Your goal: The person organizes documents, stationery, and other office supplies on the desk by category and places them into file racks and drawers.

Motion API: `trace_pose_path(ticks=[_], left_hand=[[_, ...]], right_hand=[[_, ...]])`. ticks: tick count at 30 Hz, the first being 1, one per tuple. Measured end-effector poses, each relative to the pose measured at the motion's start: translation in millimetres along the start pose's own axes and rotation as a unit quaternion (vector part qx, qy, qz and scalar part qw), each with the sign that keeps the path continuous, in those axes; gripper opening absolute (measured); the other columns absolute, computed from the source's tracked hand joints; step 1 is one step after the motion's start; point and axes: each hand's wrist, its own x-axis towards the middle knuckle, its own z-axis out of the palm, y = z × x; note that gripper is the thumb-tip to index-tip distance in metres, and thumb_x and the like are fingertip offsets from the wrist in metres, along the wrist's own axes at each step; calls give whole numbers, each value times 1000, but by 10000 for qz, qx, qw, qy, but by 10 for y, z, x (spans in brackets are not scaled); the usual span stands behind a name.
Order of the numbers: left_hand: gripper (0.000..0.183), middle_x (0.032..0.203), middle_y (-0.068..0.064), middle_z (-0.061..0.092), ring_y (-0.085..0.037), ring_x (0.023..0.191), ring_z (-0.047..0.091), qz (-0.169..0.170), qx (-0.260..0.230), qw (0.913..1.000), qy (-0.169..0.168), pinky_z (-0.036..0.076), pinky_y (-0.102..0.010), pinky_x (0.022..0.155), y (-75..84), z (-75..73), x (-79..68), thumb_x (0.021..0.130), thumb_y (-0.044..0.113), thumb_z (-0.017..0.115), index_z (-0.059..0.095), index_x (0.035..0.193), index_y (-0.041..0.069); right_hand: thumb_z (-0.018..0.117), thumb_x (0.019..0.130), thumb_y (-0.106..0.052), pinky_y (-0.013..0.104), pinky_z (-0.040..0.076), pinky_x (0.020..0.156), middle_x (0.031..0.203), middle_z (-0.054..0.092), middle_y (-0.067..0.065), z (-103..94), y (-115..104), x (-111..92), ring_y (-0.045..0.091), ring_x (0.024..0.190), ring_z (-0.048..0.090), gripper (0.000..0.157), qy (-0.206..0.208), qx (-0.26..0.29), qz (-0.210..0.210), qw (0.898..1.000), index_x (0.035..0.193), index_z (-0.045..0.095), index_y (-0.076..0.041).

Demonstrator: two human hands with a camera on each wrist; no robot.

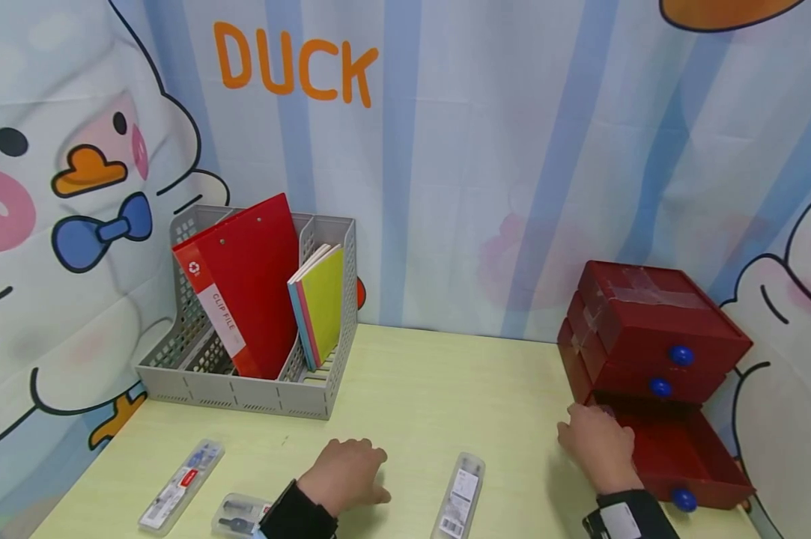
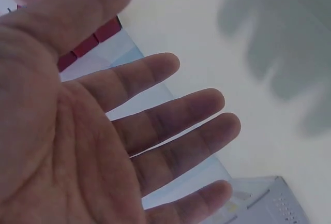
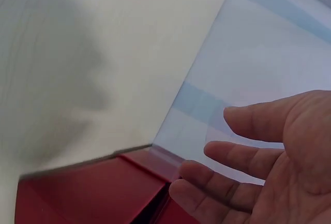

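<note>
My left hand (image 1: 347, 475) hovers over the table between two clear plastic cases. In the left wrist view its fingers (image 2: 176, 120) are spread, with an empty palm. My right hand (image 1: 600, 445) is by the left side of a dark red drawer box (image 1: 681, 322) with blue knobs. That box's bottom drawer (image 1: 688, 449) is pulled out, and its visible inside holds nothing. The right fingers (image 3: 243, 159) are loosely bent and grip nothing; whether they touch the box cannot be told. A long clear case with a white label (image 1: 460, 494) lies between the hands.
A grey slotted organizer (image 1: 243, 393) stands at the back left, holding a red clip file (image 1: 250, 292) and several thin notebooks (image 1: 320, 303). A long clear case (image 1: 183, 486) and a smaller clear case (image 1: 233, 516), partly behind the left sleeve, lie in front. A printed curtain (image 1: 445, 150) hangs behind.
</note>
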Motion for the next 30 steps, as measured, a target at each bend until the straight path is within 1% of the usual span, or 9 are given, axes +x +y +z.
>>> trace_pose_path(ticks=[3, 6, 9, 13, 15, 18, 21, 27, 30], left_hand=[[45, 91, -3, 65, -21, 80, 58, 81, 75, 9999, 54, 50, -49, 81, 62, 53, 27, 79, 45, 80, 71, 108, 12], [47, 91, -4, 66, -23, 83, 62, 187, 204, 9995, 158, 50, -48, 79, 138, 81, 28, 78, 49, 79, 72, 106, 12], [50, 92, -4, 66, -24, 85, 63, 234, 319, 9991, 172, 49, -46, 78, 197, 115, 39, 77, 53, 78, 73, 106, 13], [50, 91, -4, 66, -23, 84, 63, 238, 422, 9987, 170, 49, -43, 76, 232, 139, 49, 77, 55, 77, 73, 105, 14], [50, 89, -4, 65, -23, 83, 62, 245, 450, 9985, 210, 48, -43, 75, 236, 139, 43, 77, 55, 78, 73, 103, 13], [49, 89, -4, 65, -23, 82, 62, 270, 480, 9981, 266, 48, -43, 75, 224, 133, 30, 76, 55, 78, 72, 102, 13], [49, 89, -4, 65, -23, 83, 62, 282, 457, 9981, 286, 49, -44, 75, 204, 125, 23, 76, 54, 78, 72, 103, 13], [49, 90, -4, 65, -23, 84, 62, 225, 375, 9988, 231, 49, -45, 77, 174, 109, 24, 76, 53, 79, 72, 103, 12], [50, 91, -4, 66, -23, 85, 63, 192, 385, 9989, 200, 49, -45, 78, 161, 107, 27, 76, 53, 79, 72, 104, 12]], right_hand=[[67, 88, -17, 66, 46, 79, 100, 67, 22, 73, -68, -18, 38, 90, 61, 30, -10, -29, -95, 10000, 109, 66, 4], [67, 89, -18, 67, 47, 80, 103, 68, 22, 149, -146, -42, 39, 92, 63, 32, -140, -101, -177, 9997, 112, 66, 4], [68, 90, -19, 66, 47, 81, 103, 68, 20, 223, -246, -76, 39, 95, 63, 32, -300, -162, -250, 9991, 114, 67, 2], [70, 90, -20, 64, 47, 84, 104, 67, 18, 310, -380, -136, 38, 98, 63, 33, -465, -150, -357, 9982, 116, 67, 0], [72, 88, -21, 62, 47, 82, 103, 67, 17, 346, -439, -176, 37, 97, 64, 35, -431, -141, -488, 9978, 116, 67, -1], [76, 85, -22, 59, 48, 77, 102, 66, 15, 390, -527, -235, 36, 94, 64, 38, -378, -125, -778, 9962, 116, 68, -3], [81, 79, -22, 57, 48, 74, 101, 66, 14, 430, -611, -290, 35, 93, 64, 43, -398, -112, -1155, 9924, 117, 68, -5], [88, 70, -19, 58, 48, 77, 106, 63, 13, 509, -760, -376, 35, 96, 61, 55, -764, 11, -1785, 9810, 120, 67, -7], [88, 70, -17, 60, 47, 81, 114, 62, 15, 536, -829, -410, 37, 102, 59, 57, -991, -62, -2098, 9727, 122, 67, -8]])
